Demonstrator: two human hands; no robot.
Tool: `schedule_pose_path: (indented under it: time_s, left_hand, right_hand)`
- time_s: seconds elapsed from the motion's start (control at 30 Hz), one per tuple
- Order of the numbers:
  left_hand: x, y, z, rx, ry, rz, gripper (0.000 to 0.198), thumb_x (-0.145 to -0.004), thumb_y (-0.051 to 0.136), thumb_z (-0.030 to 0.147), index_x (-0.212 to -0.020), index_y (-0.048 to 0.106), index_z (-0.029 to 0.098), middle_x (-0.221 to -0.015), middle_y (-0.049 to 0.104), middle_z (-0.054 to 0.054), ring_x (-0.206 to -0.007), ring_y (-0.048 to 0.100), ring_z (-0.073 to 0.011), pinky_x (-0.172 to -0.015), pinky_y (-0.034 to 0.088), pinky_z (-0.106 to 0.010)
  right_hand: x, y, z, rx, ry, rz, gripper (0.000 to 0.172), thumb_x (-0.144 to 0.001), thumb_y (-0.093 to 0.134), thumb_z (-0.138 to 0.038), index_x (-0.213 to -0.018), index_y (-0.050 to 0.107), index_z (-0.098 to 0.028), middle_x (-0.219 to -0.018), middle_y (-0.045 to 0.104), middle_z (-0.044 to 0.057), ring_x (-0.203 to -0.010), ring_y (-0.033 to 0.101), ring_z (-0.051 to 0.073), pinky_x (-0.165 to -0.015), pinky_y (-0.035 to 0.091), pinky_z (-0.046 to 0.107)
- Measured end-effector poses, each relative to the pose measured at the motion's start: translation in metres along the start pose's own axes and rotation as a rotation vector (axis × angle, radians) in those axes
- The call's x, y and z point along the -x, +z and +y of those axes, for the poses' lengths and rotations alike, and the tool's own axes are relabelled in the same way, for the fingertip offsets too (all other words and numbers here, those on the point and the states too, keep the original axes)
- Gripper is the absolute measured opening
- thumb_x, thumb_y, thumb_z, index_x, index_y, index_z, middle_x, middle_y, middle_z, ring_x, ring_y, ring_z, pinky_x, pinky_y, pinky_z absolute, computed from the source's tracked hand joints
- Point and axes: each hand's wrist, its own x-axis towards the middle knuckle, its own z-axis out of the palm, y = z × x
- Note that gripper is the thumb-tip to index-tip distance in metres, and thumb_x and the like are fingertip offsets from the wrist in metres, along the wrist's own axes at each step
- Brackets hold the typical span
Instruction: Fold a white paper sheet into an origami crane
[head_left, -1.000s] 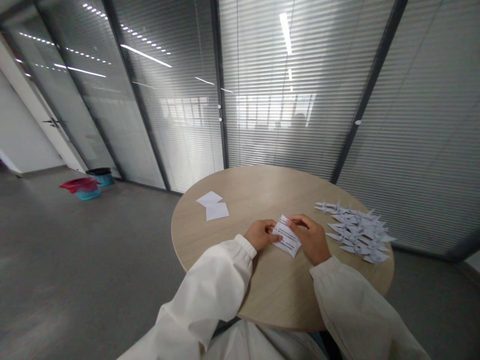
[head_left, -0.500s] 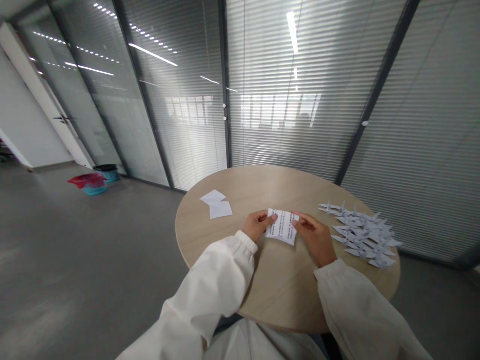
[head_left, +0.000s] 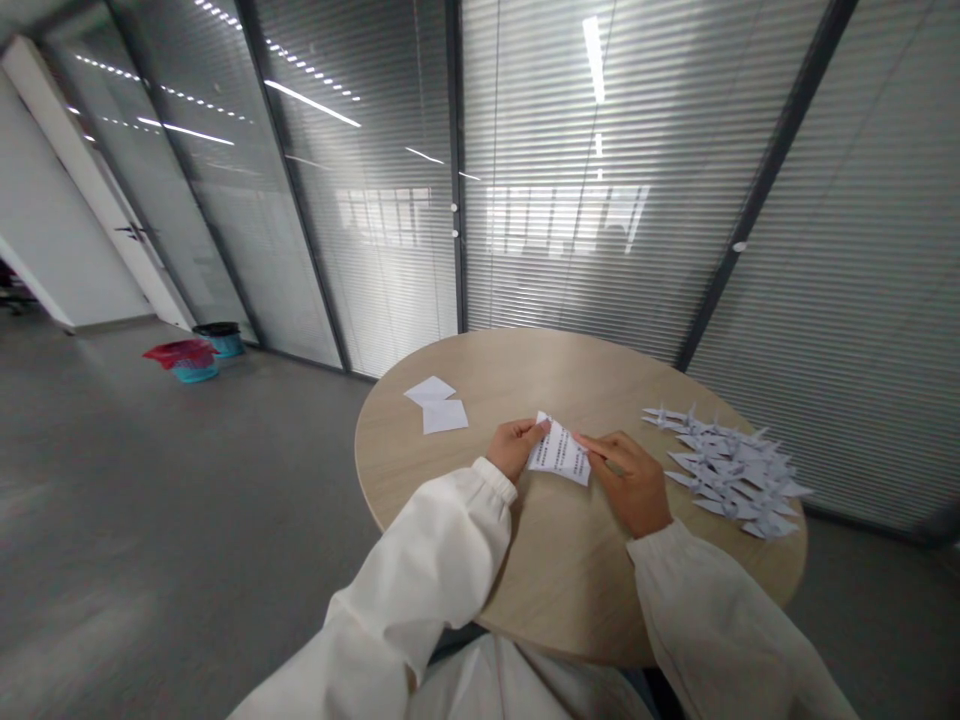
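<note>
Paper handling at a round tabletop [head_left: 559, 590], as seen by a bystander in the room. The sheet [head_left: 556, 455], its printed lines facing the worker, is at the centre, between the two hands and near the middle of the tabletop; whether its lower edge touches the wood cannot be told. The left hand [head_left: 514, 448] grasps the sheet near its upper left corner, thumb in front; the right hand [head_left: 630, 483] pinches it by the right edge, fingers [head_left: 594, 448] together. The sheet bows slightly between them. To the left lie two squares [head_left: 445, 417] of white paper, corners overlapping or touching, with no hand on them; to the right, just beyond the right hand, a crowded group of folded papers [head_left: 739, 470] with pointed ends. The step in hand appears to be positioning the sheet, perhaps ahead of a crease. If so, the next move calls for edges brought evenly together, the left grasp steady and the right fingers free to press along the fold; paper so light could slip askew under uneven pressure
</note>
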Motion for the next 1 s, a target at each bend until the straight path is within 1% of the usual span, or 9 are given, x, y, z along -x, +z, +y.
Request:
schedule_pose_path:
  time_s: [0.07, 0.23, 0.37, 0.47, 0.6, 0.7, 0.83, 0.9, 1.0]
  left_hand:
    - [0.001, 0.001, 0.002, 0.011, 0.005, 0.009, 0.036, -0.063, 0.069, 0.044, -0.070, 0.065, 0.009, -0.063, 0.066, -0.007, -0.056, 0.059, -0.0137, -0.054, 0.044, -0.023]
    - [0.005, 0.002, 0.006, 0.028, 0.008, 0.013, 0.034, -0.065, 0.068, 0.042, -0.073, 0.067, 0.009, -0.062, 0.066, -0.006, -0.057, 0.060, -0.0144, -0.057, 0.046, -0.024]
    - [0.005, 0.001, 0.006, 0.040, 0.023, 0.016, 0.033, -0.064, 0.068, 0.040, -0.075, 0.067, 0.008, -0.065, 0.067, -0.006, -0.055, 0.059, -0.0134, -0.055, 0.045, -0.023]
    - [0.004, 0.000, 0.004, 0.046, 0.027, 0.020, 0.034, -0.062, 0.069, 0.039, -0.076, 0.067, 0.008, -0.065, 0.067, -0.006, -0.052, 0.058, -0.0125, -0.053, 0.044, -0.023]
    - [0.003, 0.000, 0.004, 0.039, 0.033, 0.036, 0.033, -0.060, 0.070, 0.039, -0.072, 0.067, 0.008, -0.061, 0.065, -0.005, -0.050, 0.055, -0.0116, -0.051, 0.041, -0.022]
    - [0.005, 0.003, 0.007, 0.063, 0.026, 0.039, 0.035, -0.061, 0.068, 0.040, -0.073, 0.067, 0.008, -0.063, 0.066, -0.006, -0.052, 0.056, -0.0126, -0.052, 0.042, -0.023]
    - [0.008, 0.006, 0.012, 0.094, 0.038, 0.055, 0.039, -0.061, 0.067, 0.042, -0.077, 0.068, 0.007, -0.067, 0.066, -0.008, -0.056, 0.057, -0.0137, -0.053, 0.042, -0.023]
    - [0.008, 0.006, 0.011, 0.076, 0.036, 0.053, 0.040, -0.059, 0.069, 0.044, -0.075, 0.067, 0.007, -0.063, 0.064, -0.007, -0.053, 0.055, -0.0126, -0.050, 0.040, -0.023]
    - [0.005, 0.004, 0.008, 0.005, 0.035, 0.055, 0.039, -0.052, 0.076, 0.042, -0.067, 0.063, 0.008, -0.055, 0.060, -0.003, -0.046, 0.051, -0.0098, -0.047, 0.037, -0.021]
  right_hand:
    - [0.001, 0.001, 0.001, 0.035, -0.052, -0.008, 0.028, -0.084, 0.047, -0.023, -0.103, 0.066, -0.030, -0.083, 0.062, 0.004, -0.078, 0.057, 0.018, -0.071, 0.049, 0.033]
    - [0.002, 0.003, 0.004, 0.087, -0.170, -0.063, 0.030, -0.084, 0.048, -0.020, -0.105, 0.065, -0.033, -0.109, 0.059, 0.005, -0.096, 0.054, 0.020, -0.082, 0.048, 0.038]
    - [0.001, 0.004, 0.003, 0.107, -0.260, -0.129, 0.032, -0.084, 0.048, -0.018, -0.109, 0.063, -0.032, -0.118, 0.057, 0.004, -0.109, 0.050, 0.021, -0.093, 0.043, 0.041]
    - [0.000, 0.004, 0.003, 0.134, -0.303, -0.137, 0.032, -0.084, 0.047, -0.016, -0.109, 0.062, -0.030, -0.120, 0.056, 0.004, -0.112, 0.049, 0.021, -0.095, 0.042, 0.043]
    - [-0.001, 0.004, 0.005, 0.182, -0.360, -0.130, 0.032, -0.084, 0.046, -0.013, -0.108, 0.062, -0.026, -0.118, 0.058, 0.006, -0.111, 0.050, 0.021, -0.094, 0.043, 0.043]
    - [-0.001, 0.004, 0.005, 0.203, -0.387, -0.127, 0.031, -0.084, 0.046, -0.012, -0.107, 0.063, -0.023, -0.116, 0.058, 0.007, -0.110, 0.050, 0.021, -0.094, 0.043, 0.042]
    - [-0.001, 0.004, 0.004, 0.212, -0.384, -0.126, 0.031, -0.084, 0.045, -0.011, -0.107, 0.062, -0.022, -0.115, 0.059, 0.008, -0.109, 0.051, 0.021, -0.094, 0.044, 0.041]
    - [-0.001, 0.005, 0.003, 0.205, -0.377, -0.131, 0.031, -0.083, 0.045, -0.010, -0.108, 0.062, -0.021, -0.114, 0.059, 0.009, -0.108, 0.050, 0.021, -0.094, 0.044, 0.041]
    - [-0.001, 0.006, 0.001, 0.172, -0.368, -0.133, 0.032, -0.083, 0.045, -0.010, -0.107, 0.062, -0.022, -0.112, 0.059, 0.008, -0.107, 0.050, 0.021, -0.093, 0.044, 0.041]
